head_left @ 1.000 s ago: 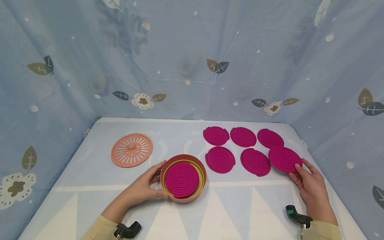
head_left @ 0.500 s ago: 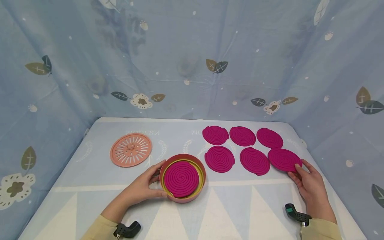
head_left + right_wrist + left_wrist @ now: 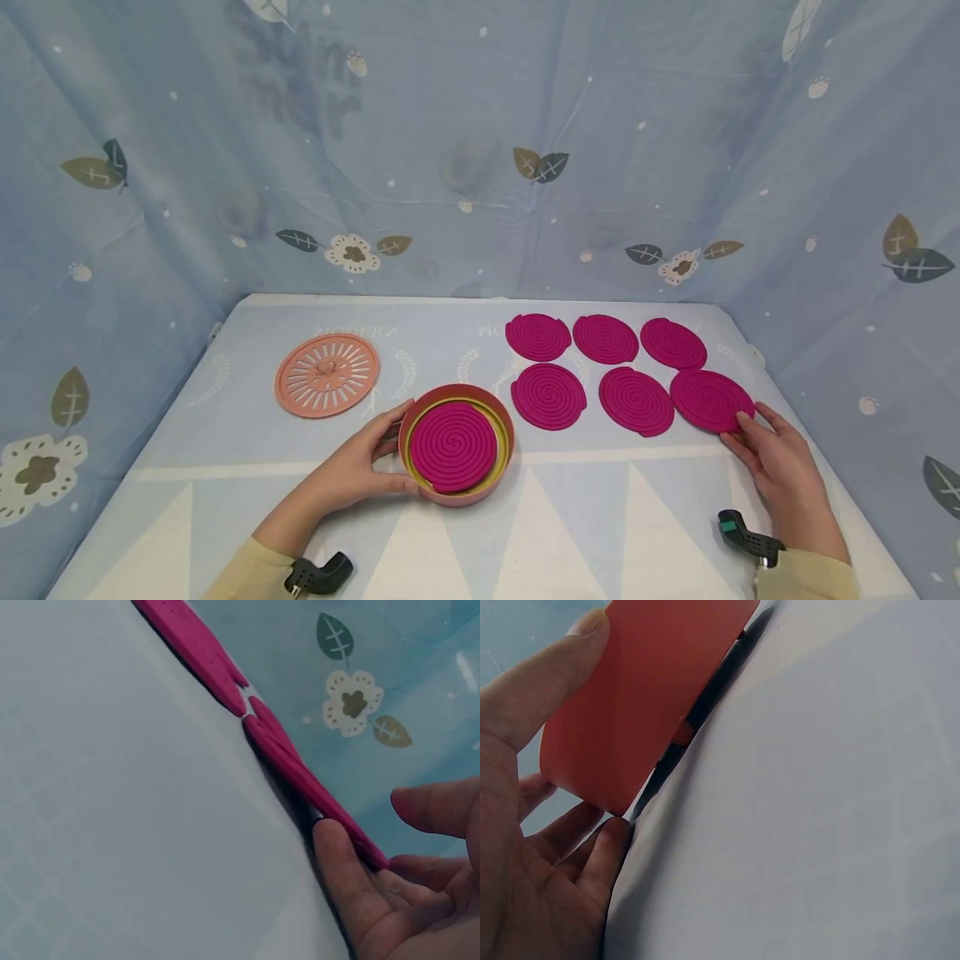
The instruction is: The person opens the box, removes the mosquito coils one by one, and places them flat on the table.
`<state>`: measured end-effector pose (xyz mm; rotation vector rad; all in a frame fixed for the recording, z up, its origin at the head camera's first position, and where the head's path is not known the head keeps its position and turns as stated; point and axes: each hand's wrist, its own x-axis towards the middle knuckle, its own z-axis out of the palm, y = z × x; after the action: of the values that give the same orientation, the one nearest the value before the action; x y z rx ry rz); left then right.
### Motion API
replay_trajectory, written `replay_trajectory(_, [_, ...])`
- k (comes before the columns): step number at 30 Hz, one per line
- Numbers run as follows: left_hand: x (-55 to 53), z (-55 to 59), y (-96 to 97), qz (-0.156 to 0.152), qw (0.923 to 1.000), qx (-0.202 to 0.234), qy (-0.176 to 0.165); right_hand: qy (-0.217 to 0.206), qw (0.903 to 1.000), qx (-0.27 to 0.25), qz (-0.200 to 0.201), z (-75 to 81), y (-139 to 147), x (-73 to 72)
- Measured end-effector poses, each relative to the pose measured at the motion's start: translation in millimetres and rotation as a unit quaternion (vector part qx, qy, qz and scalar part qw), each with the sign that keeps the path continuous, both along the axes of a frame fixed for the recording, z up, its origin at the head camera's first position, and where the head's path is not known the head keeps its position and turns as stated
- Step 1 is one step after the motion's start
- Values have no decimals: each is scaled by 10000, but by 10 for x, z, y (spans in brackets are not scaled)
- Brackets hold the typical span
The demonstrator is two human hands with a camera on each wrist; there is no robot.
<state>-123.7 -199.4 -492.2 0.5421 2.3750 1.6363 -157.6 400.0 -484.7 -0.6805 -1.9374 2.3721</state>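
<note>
In the head view my left hand (image 3: 369,462) holds a round salmon-pink mosquito coil tin (image 3: 506,418) from its left side, thumb in front and fingers behind. The left wrist view shows the thumb against the tin's wall (image 3: 637,697). A magenta mosquito coil (image 3: 454,447) lies inside, within a yellow ring. At the right, my right hand (image 3: 776,454) is at the near right edge of another coil (image 3: 711,400). Its thumb is raised off that coil in the right wrist view, while other fingers touch the edge from below and beside (image 3: 330,802).
Several magenta coils lie in two rows at the back right, among them one coil (image 3: 549,397) near the tin and another (image 3: 637,402). A slotted pink lid (image 3: 327,375) lies at the back left. Patterned blue cloth (image 3: 465,150) hangs around the table (image 3: 442,317).
The right hand's coil has come down from a slight tilt to lie nearly flat beside the others. My left hand and the tin stay in place; the head view shifts slightly.
</note>
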Motion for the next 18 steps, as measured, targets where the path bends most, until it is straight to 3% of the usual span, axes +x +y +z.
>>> replay_trajectory(12, [-11,8,5,1,10000,-8,27,-349,9991,223,87,79,99,98])
replay_trajectory(18, [-5,3,2,-32,10000,27,43,-120,9999,-112,10,90,135,154])
